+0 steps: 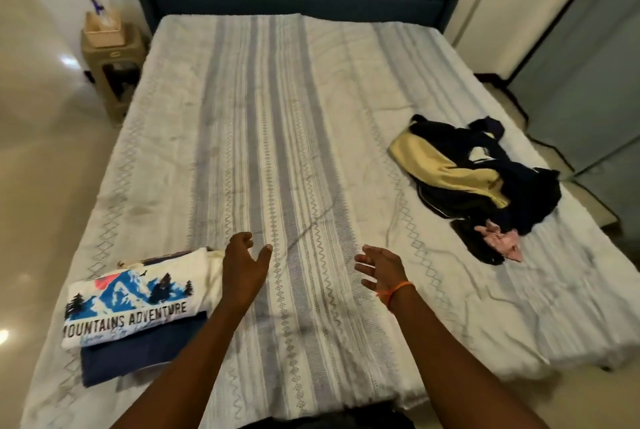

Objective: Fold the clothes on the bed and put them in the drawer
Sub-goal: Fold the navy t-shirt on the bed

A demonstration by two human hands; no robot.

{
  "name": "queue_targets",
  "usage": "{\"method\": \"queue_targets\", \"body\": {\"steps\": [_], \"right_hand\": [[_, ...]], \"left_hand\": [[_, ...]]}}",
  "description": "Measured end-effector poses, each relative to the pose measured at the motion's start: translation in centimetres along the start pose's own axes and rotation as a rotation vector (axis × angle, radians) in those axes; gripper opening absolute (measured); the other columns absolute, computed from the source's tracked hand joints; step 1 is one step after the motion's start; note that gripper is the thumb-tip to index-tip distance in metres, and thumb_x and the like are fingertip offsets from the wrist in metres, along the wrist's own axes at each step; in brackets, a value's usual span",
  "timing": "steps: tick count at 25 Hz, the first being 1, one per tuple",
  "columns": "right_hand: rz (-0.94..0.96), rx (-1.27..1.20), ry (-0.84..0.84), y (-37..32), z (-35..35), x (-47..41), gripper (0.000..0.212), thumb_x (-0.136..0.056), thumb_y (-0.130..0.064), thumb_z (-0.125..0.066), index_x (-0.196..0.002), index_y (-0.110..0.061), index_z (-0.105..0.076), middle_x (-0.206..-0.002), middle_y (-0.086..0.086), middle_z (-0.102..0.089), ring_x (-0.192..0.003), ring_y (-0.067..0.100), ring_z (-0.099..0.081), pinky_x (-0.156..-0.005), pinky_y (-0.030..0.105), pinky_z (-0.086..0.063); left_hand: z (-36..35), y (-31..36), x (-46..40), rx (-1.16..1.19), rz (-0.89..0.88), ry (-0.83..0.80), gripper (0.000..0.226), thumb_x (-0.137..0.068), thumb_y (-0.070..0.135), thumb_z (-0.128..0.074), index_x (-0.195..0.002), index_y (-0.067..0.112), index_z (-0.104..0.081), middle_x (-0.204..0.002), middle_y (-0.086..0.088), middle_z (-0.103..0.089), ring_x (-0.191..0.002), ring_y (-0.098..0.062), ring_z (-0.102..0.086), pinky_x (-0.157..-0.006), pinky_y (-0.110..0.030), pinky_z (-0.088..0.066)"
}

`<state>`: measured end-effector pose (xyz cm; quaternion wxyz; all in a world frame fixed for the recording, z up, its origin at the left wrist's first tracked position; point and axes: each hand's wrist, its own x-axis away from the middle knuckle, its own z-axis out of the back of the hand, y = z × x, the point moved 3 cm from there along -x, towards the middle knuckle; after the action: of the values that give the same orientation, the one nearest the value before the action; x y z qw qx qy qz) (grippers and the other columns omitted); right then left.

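Head view shows the left hand [244,267] and right hand [381,269] hovering empty over the bed [277,117], fingers loosely spread. Folded shirts [135,311] sit at left; the unfolded clothes heap [481,179] lies far right, soft, light and floppy, probably best pinched at a shoulder seam or hem

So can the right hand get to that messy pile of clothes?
Probably yes. The right hand is open and holds nothing, and only bare bedspread lies between it and the unfolded pile, though it's a stretch.

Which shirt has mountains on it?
The white folded shirt beside the left hand, printed "Mountains Adventure". It lies on a plain navy folded one; the pile on the right is unfolded.
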<state>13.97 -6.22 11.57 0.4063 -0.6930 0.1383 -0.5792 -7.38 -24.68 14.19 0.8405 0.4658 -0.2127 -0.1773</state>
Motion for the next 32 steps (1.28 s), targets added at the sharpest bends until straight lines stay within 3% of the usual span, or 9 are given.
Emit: {"method": "queue_targets", "body": {"steps": [14,17,20,22,24,26,28,30,32], "right_hand": [[-0.131,-0.041,0.076,-12.1,33.6,-19.0,0.010,-0.096,-0.021,-0.056,-0.089,-0.015,-0.060,-0.078,0.002,-0.064,-0.064,0.015,-0.059,-0.060,0.027,-0.041],[-0.111,-0.005,0.122,-15.0,38.4,-23.4,0.013,-0.096,-0.018,-0.056,-0.084,-0.011,-0.057,-0.075,0.009,-0.063,-0.056,0.017,-0.055,-0.052,0.025,-0.037],[-0.051,0.069,0.211,-18.6,43.6,-29.1,0.015,-0.088,-0.017,-0.060,-0.076,-0.011,-0.054,-0.076,0.020,-0.055,-0.055,0.024,-0.049,-0.043,0.024,-0.039],[0.008,0.259,0.298,-21.2,47.3,-33.4,0.021,-0.073,-0.029,-0.065,-0.077,-0.015,-0.051,-0.087,0.017,-0.053,-0.066,0.025,-0.052,-0.054,0.032,-0.045],[0.065,0.405,0.383,-24.5,50.3,-35.8,0.044,-0.074,-0.028,-0.071,-0.110,-0.010,-0.052,-0.119,0.018,-0.047,-0.092,0.033,-0.056,-0.080,0.039,-0.048],[0.101,0.437,0.480,-26.8,52.5,-37.6,0.073,-0.083,-0.017,-0.073,-0.140,-0.001,-0.031,-0.148,0.022,-0.026,-0.120,0.042,-0.049,-0.096,0.041,-0.044],[0.082,0.320,0.531,-27.6,55.2,-40.0,0.097,-0.080,-0.014,-0.078,-0.151,-0.005,-0.013,-0.156,0.021,-0.016,-0.131,0.041,-0.042,-0.102,0.043,-0.042],[0.001,0.088,0.477,-27.1,57.2,-43.3,0.110,-0.077,-0.013,-0.081,-0.152,-0.013,-0.001,-0.143,0.018,-0.038,-0.103,0.037,-0.064,-0.080,0.047,-0.055],[-0.078,-0.013,0.383,-26.3,58.0,-45.0,0.090,-0.081,-0.014,-0.078,-0.146,-0.006,-0.016,-0.110,0.017,-0.058,-0.057,0.019,-0.064,-0.046,0.028,-0.050]], "left_hand": [[-40.2,20.6,3.6,0.084,0.217,-0.262,0.029,-0.089,0.027,-0.070,-0.110,0.015,-0.055,-0.089,0.006,-0.063,-0.092,-0.014,-0.057,-0.078,-0.027,-0.043],[-46.3,23.9,2.6,0.049,0.226,-0.310,0.028,-0.089,0.025,-0.069,-0.110,0.014,-0.056,-0.085,0.006,-0.061,-0.081,-0.011,-0.057,-0.067,-0.023,-0.044],[-51.3,25.9,0.4,0.015,0.285,-0.346,0.031,-0.088,0.026,-0.070,-0.112,0.013,-0.057,-0.087,0.000,-0.063,-0.082,-0.019,-0.060,-0.075,-0.033,-0.050],[-54.0,27.1,-1.2,-0.011,0.311,-0.348,0.031,-0.087,0.027,-0.070,-0.111,0.013,-0.057,-0.092,-0.005,-0.064,-0.089,-0.024,-0.062,-0.086,-0.042,-0.052],[-56.6,28.4,-2.6,-0.055,0.282,-0.360,0.031,-0.088,0.027,-0.069,-0.113,0.013,-0.057,-0.091,-0.003,-0.063,-0.095,-0.026,-0.063,-0.092,-0.046,-0.052],[-58.5,29.4,-3.4,-0.079,0.259,-0.377,0.033,-0.089,0.027,-0.068,-0.116,0.012,-0.057,-0.092,-0.002,-0.064,-0.098,-0.026,-0.063,-0.093,-0.046,-0.052],[-60.7,29.9,-3.9,-0.096,0.253,-0.394,0.032,-0.090,0.026,-0.067,-0.116,0.013,-0.056,-0.095,-0.003,-0.064,-0.098,-0.026,-0.063,-0.092,-0.045,-0.052],[-62.3,30.1,-4.2,-0.113,0.247,-0.417,0.030,-0.091,0.025,-0.066,-0.116,0.014,-0.055,-0.098,-0.003,-0.064,-0.097,-0.023,-0.063,-0.091,-0.043,-0.053],[-63.4,30.0,-4.3,-0.131,0.249,-0.432,0.028,-0.091,0.025,-0.066,-0.116,0.016,-0.056,-0.100,-0.003,-0.064,-0.096,-0.021,-0.064,-0.089,-0.040,-0.054]]}}
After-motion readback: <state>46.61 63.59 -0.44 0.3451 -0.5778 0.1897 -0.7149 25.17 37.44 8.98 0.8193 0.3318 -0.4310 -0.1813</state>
